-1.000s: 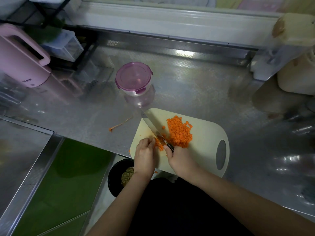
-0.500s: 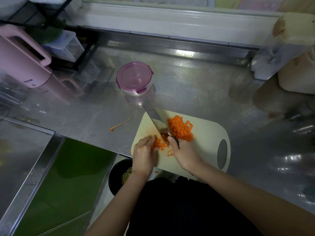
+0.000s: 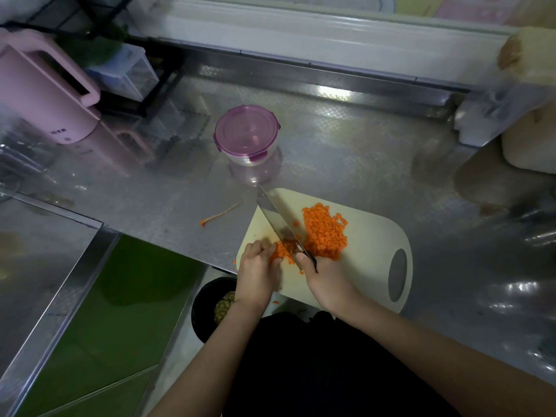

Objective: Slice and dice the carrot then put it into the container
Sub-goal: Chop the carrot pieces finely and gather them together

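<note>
Diced carrot (image 3: 326, 233): a heap of small orange cubes is lying on the far half of the cream cutting board (image 3: 370, 245), with a last bunch of uncut strips (image 3: 281, 254) sitting near the board's left corner. The left hand (image 3: 258, 273) is pinning those strips down with curled fingers. The right hand (image 3: 326, 281) is gripping the handle of the kitchen knife (image 3: 275, 216), whose blade is crossing the strips with its tip pointing away to the left. Handling, as judged: the pieces are looking light, firm and damp, and likely to scatter. They are therefore better scooped against the flat of the blade, or tipped off the board, than picked up singly. The round container (image 3: 246, 132) is standing beyond the board on the steel counter (image 3: 346, 164) with its purple lid on, so it is needing opening first. A stray carrot peeling (image 3: 219, 214) is lying on the counter left of the board, and a pink jug (image 3: 45, 94) is standing far left.
</note>
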Motion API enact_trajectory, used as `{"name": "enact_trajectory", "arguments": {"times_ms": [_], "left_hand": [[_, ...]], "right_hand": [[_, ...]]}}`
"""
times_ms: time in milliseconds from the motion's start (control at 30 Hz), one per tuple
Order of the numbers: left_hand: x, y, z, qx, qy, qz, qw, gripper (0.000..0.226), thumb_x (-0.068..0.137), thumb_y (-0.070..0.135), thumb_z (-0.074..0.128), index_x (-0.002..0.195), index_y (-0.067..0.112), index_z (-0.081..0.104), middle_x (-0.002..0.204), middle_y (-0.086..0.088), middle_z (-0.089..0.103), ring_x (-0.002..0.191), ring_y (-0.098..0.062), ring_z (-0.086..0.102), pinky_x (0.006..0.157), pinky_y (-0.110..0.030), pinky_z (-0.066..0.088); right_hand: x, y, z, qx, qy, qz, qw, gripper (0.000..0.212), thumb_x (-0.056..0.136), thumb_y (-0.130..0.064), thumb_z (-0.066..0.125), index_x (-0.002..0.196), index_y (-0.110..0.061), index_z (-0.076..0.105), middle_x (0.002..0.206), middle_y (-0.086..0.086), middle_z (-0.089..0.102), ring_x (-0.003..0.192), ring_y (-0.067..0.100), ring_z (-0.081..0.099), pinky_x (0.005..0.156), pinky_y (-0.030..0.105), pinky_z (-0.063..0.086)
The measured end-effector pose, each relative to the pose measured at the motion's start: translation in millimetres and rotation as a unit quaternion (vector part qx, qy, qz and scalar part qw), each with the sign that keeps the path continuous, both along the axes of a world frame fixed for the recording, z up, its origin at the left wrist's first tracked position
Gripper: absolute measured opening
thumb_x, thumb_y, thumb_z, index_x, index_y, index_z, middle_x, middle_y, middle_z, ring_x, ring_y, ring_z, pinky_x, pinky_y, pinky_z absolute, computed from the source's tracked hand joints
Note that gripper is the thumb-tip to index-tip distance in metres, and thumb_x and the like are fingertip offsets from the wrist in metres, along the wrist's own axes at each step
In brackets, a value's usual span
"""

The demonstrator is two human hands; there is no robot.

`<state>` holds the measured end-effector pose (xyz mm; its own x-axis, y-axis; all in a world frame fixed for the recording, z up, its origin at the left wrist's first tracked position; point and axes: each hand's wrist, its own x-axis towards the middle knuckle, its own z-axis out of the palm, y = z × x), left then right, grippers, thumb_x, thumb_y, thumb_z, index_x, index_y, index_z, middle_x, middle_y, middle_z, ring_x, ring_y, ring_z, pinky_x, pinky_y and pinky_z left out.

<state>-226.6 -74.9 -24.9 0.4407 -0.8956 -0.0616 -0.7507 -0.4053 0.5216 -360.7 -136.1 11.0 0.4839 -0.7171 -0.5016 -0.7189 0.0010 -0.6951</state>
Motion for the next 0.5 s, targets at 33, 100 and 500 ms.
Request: {"name": "enact_trajectory", "arguments": {"times_ms": [33, 100, 500], "left_hand": [[0, 0, 1, 0.001, -0.002, 0.001, 1.000, 0.028, 0.085, 0.011, 0.065, 0.111, 0.004, 0.067, 0.097, -0.011, 0.058, 0.094, -0.029, 0.051, 0.081, -0.034, 0.042], [-1, 0, 1, 0.002, -0.005, 0.004, 1.000, 0.027, 0.085, 0.011, 0.065, 0.112, 0.004, 0.067, 0.096, -0.012, 0.058, 0.093, -0.029, 0.051, 0.079, -0.033, 0.040], [-4, -4, 9, 0.022, 0.012, 0.017, 1.000, 0.033, 0.086, 0.008, 0.059, 0.119, 0.005, 0.063, 0.097, -0.015, 0.058, 0.100, -0.029, 0.050, 0.079, -0.029, 0.038]], "right_hand": [[1, 0, -2, -0.002, -0.001, -0.003, 1.000, 0.048, 0.099, -0.046, 0.032, 0.080, -0.010, 0.058, 0.067, 0.004, 0.053, 0.069, 0.024, 0.054, 0.062, 0.031, 0.040], [3, -1, -6, -0.012, 0.006, 0.001, 1.000, 0.047, 0.099, -0.046, 0.034, 0.084, -0.009, 0.059, 0.070, 0.006, 0.055, 0.072, 0.025, 0.056, 0.061, 0.032, 0.042], [18, 3, -4, -0.078, 0.070, 0.023, 0.994, 0.050, 0.098, -0.048, 0.034, 0.095, -0.006, 0.061, 0.090, 0.016, 0.066, 0.086, 0.036, 0.063, 0.069, 0.036, 0.048]]}}
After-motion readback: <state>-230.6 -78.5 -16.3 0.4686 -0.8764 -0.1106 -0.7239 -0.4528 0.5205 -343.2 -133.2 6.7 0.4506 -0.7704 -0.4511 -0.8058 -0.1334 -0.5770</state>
